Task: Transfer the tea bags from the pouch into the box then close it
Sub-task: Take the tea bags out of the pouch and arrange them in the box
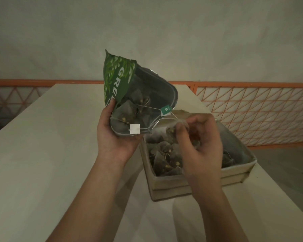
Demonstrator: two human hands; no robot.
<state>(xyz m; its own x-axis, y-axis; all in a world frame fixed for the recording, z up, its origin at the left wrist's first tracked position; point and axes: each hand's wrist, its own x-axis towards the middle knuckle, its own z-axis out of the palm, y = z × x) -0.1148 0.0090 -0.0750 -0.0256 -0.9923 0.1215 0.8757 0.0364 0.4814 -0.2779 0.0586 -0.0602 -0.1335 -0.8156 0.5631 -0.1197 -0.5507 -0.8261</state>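
1. Fingers [180, 135] of the right hand [199, 145] pinch a tea bag [171, 132] just above the open box, thumb and fingertips closed on its mesh; the left hand [112, 137] wraps its fingers round the lower edge of the pouch.
2. Table [51, 137], pale and long, runs away from the camera toward a plain wall, with an orange lattice railing [252, 110] behind it.
3. Box [191, 180], light-coloured and open at the top, sits on the table at right, below the right hand; several tea bags [164, 158] already lie inside it.
4. Pouch [119, 81], green with white lettering, is held tilted above the table, just left of the box, its mouth gaping toward the camera; more bags [128, 110] show inside.
5. String runs from the pinched bag back to the pouch mouth, where a green tag [166, 110] hangs at the rim.
6. White tag [134, 128] dangles at the pouch's lower lip, near the left thumb.
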